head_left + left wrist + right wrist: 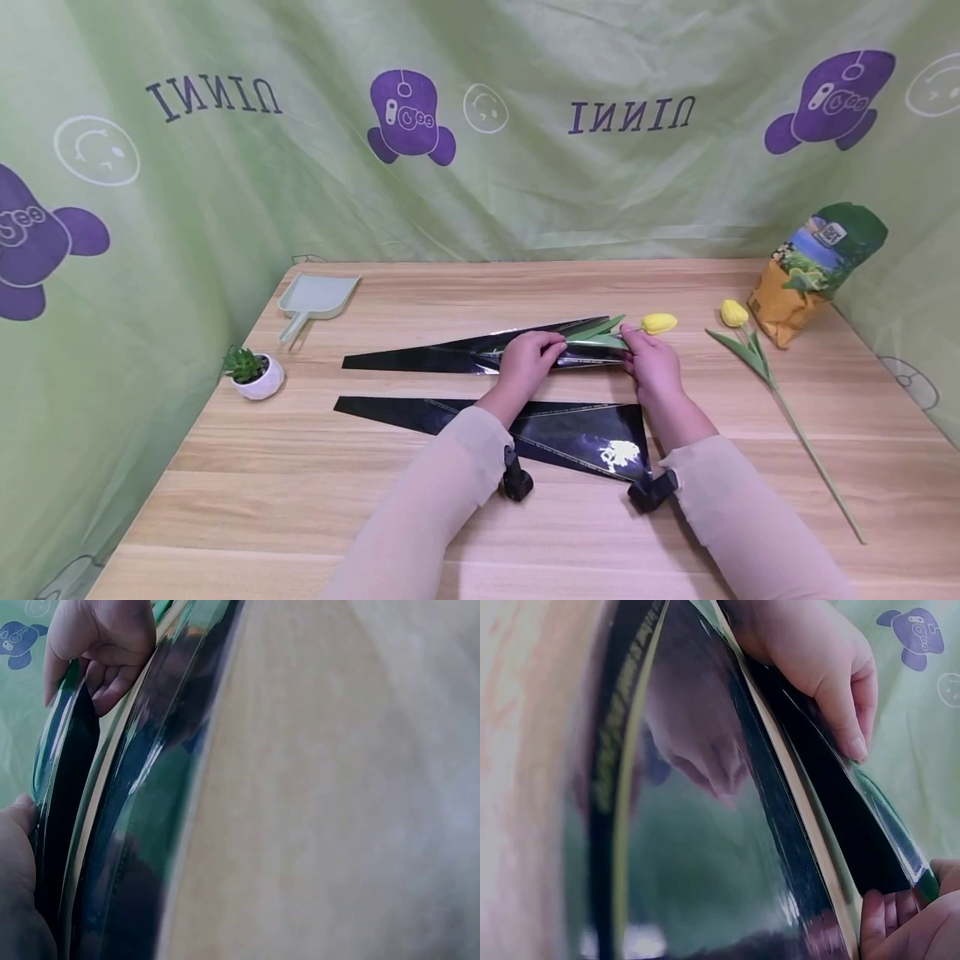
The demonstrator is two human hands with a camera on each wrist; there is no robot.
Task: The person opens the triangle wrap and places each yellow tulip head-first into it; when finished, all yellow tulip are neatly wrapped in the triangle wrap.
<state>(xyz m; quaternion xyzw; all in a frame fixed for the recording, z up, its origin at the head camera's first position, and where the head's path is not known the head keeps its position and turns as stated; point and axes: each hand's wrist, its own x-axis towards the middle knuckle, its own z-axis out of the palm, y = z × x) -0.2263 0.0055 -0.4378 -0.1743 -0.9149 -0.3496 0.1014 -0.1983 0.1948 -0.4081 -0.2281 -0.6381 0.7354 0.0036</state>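
A black glossy flower sleeve (420,358) lies at the back of the table, its wide mouth to the right. A yellow tulip (659,323) lies along it, bloom beyond the mouth and green leaves partly inside. My left hand (525,360) pinches the sleeve's upper edge between thumb and fingers; the right wrist view shows this left hand (832,671) at the top. With my right hand (658,367) I hold the same edge near the mouth, the right hand's (112,645) fingers curled at it in the left wrist view. The lower part of the stem is hidden.
A second black sleeve (577,429) lies flat in front, under my forearms. Another yellow tulip (733,313) rests on the right, beside a colourful bag (813,271). At left stand a small potted succulent (258,379) and a pale dustpan (318,296).
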